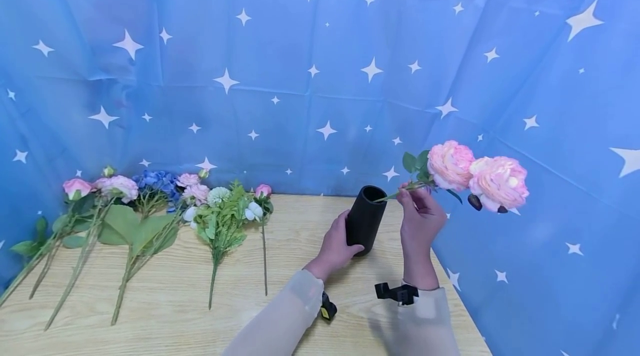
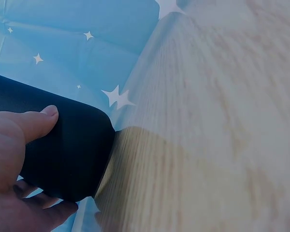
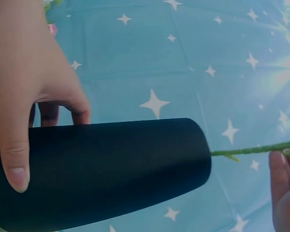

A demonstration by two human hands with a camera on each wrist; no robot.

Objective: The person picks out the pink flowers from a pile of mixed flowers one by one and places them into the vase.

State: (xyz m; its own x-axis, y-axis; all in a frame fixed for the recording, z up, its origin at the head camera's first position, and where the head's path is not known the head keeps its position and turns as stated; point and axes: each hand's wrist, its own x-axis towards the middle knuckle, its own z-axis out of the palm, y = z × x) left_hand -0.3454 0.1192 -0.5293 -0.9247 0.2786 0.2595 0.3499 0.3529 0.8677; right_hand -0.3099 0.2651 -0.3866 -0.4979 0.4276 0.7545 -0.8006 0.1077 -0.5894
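A black vase [image 1: 365, 225] leans to the right on the table, gripped round its lower part by my left hand [image 1: 336, 247]. In the left wrist view, thumb and fingers lie on opposite sides of the vase [image 2: 70, 145]. My right hand [image 1: 420, 217] pinches the green stem [image 3: 253, 149] of a pink peony spray [image 1: 472, 173]. Two large blooms and some leaves stick out to the right beyond that hand. The stem's lower end is inside the vase mouth, so its tip is hidden. Only the fingers of the right hand [image 3: 286, 183] show in the right wrist view.
Several artificial stems lie on the table [image 1: 300, 222] to the left: pink flowers [image 1: 117, 186], blue hydrangea [image 1: 157, 184], a green-leaved bunch [image 1: 217, 222] and a single pink bud stem [image 1: 264, 234]. A blue star-patterned curtain [image 1: 280, 67] stands behind and right of the table.
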